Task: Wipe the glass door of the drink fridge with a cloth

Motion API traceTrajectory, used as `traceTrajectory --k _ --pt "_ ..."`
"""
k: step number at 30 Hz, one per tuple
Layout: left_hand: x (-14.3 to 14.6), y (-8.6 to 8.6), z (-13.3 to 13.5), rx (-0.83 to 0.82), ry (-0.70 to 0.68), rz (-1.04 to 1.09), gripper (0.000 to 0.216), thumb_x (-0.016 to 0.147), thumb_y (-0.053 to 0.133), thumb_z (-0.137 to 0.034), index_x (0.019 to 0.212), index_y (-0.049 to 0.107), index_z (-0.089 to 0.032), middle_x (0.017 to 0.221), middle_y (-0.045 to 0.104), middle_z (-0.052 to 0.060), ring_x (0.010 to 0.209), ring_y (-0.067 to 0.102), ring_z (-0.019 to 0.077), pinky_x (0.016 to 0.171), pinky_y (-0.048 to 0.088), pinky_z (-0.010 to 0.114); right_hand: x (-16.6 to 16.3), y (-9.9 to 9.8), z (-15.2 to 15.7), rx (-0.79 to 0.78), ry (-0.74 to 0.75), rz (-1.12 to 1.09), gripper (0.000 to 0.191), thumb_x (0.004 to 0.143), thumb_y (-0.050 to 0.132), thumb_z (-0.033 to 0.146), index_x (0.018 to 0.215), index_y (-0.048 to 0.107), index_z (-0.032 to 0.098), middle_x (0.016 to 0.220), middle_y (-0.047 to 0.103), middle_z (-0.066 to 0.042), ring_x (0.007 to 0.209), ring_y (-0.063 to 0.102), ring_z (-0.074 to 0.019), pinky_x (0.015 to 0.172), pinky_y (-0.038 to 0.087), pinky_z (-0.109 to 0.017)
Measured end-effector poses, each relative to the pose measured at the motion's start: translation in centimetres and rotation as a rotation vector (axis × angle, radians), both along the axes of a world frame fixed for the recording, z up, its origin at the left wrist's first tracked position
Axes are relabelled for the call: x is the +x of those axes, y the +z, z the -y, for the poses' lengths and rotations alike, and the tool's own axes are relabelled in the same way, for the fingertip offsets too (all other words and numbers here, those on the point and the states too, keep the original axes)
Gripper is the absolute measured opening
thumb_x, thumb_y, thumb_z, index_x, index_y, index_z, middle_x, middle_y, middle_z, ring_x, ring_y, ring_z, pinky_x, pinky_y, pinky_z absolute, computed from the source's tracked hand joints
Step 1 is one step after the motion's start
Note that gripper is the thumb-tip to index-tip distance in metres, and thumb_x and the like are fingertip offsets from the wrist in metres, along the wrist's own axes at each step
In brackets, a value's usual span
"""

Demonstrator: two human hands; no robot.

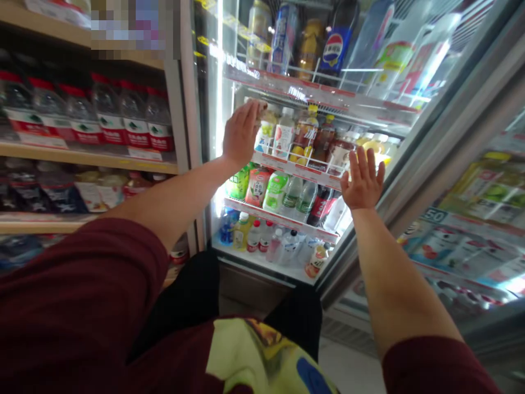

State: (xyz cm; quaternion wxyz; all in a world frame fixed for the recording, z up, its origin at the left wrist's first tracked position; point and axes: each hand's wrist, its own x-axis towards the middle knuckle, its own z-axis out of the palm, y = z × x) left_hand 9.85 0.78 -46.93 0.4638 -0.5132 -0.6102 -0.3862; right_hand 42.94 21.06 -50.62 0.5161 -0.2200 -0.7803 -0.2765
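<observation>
I face an open drinks fridge point(287, 219) stocked with bottles on several wire shelves. My left hand point(241, 133) reaches into the fridge at a middle shelf, fingers together against a bottle point(266, 128) at the shelf's left end; whether it grips the bottle is hidden. My right hand point(363, 178) is held up with fingers spread, palm toward the fridge's open glass door point(430, 142), and holds nothing. Green and white bottles point(275, 191) stand on the shelf below my left hand.
Wooden shelves point(86, 156) with rows of red-labelled water bottles point(106, 117) stand to the left of the fridge. A second glass-fronted case point(471, 230) stands to the right. My legs and a yellow-green patterned thing point(262, 355) show at the bottom.
</observation>
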Motion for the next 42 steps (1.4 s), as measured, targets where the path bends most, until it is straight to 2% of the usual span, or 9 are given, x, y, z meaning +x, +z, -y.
traceTrajectory --k 6,12,14,21,24,28,32,36,42 --pt "0.6 -5.8 1.4 -0.229 -0.080 -0.214 0.051 0.109 0.036 -0.016 0.160 0.043 -0.017 0.168 0.047 0.008 0.160 0.037 0.0202 0.136 0.032 0.045 -0.2 -0.1 0.3 0.007 0.002 -0.016 0.058 0.106 0.038 0.039 0.161 0.050 0.024 0.168 0.047 -0.010 0.161 0.037 -0.0280 0.132 0.024 -0.060" --pt "-2.7 -1.5 0.1 -0.027 -0.089 -0.098 0.055 0.112 0.031 -0.019 0.166 0.032 -0.016 0.174 0.034 0.014 0.164 0.028 0.0232 0.135 0.032 0.049 -0.1 0.0 0.4 -0.009 -0.014 -0.018 0.059 0.105 0.038 0.038 0.162 0.050 0.024 0.168 0.048 -0.010 0.162 0.035 -0.0284 0.132 0.023 -0.061" --pt "-2.9 -1.7 -0.3 0.030 -0.080 -0.043 0.057 0.111 0.030 -0.020 0.168 0.030 -0.018 0.174 0.033 0.014 0.165 0.027 0.0228 0.135 0.030 0.047 0.0 0.1 0.4 -0.019 -0.010 -0.007 0.060 0.105 0.037 0.038 0.162 0.049 0.024 0.168 0.047 -0.010 0.162 0.035 -0.0293 0.132 0.023 -0.062" --pt "0.1 -9.4 1.0 -0.176 -0.052 -0.132 0.055 0.105 0.040 -0.012 0.160 0.045 -0.017 0.169 0.045 0.013 0.162 0.035 0.0277 0.134 0.033 0.053 -0.2 0.0 0.3 -0.053 0.018 -0.016 0.062 0.106 0.029 0.043 0.163 0.047 0.026 0.170 0.044 -0.009 0.162 0.034 -0.0295 0.133 0.020 -0.058" --pt "-0.6 -7.7 1.2 -0.206 -0.049 -0.167 0.058 0.104 0.038 -0.006 0.161 0.044 -0.018 0.170 0.045 0.011 0.162 0.033 0.0240 0.134 0.034 0.051 -0.1 0.2 0.6 -0.084 0.014 -0.010 0.061 0.106 0.029 0.043 0.164 0.045 0.029 0.171 0.043 -0.008 0.162 0.033 -0.0292 0.133 0.021 -0.057" --pt "-1.4 -3.8 0.4 -0.112 -0.023 -0.118 0.060 0.106 0.038 -0.006 0.166 0.034 -0.017 0.176 0.033 0.008 0.168 0.008 0.0242 0.137 0.021 0.056 0.1 0.4 0.8 -0.078 0.007 0.013 0.063 0.105 0.033 0.040 0.165 0.044 0.025 0.171 0.043 -0.010 0.163 0.031 -0.0313 0.131 0.022 -0.064" --pt "0.3 -5.3 0.2 -0.026 0.016 -0.038 0.058 0.107 0.036 -0.011 0.164 0.040 -0.018 0.171 0.041 0.011 0.163 0.029 0.0253 0.136 0.027 0.051 0.1 0.3 0.8 -0.063 0.004 0.008 0.063 0.104 0.035 0.038 0.164 0.045 0.022 0.171 0.043 -0.012 0.164 0.030 -0.0310 0.132 0.019 -0.064" --pt "1.1 -7.8 1.0 -0.126 -0.058 -0.079 0.053 0.106 0.038 -0.015 0.157 0.052 -0.024 0.160 0.055 0.008 0.152 0.047 0.0243 0.131 0.037 0.048 0.0 0.2 0.5 -0.050 0.002 -0.003 0.061 0.106 0.033 0.039 0.163 0.048 0.023 0.171 0.043 -0.010 0.164 0.030 -0.0284 0.134 0.018 -0.061" --pt "-2.6 -3.8 1.7 -0.133 -0.064 -0.068 0.049 0.113 0.034 -0.022 0.162 0.038 -0.016 0.169 0.043 -0.003 0.155 0.027 0.0151 0.139 0.019 0.044 0.2 0.3 0.2 -0.055 -0.004 0.024 0.062 0.105 0.035 0.037 0.164 0.045 0.023 0.172 0.041 -0.009 0.164 0.029 -0.0292 0.133 0.018 -0.064"
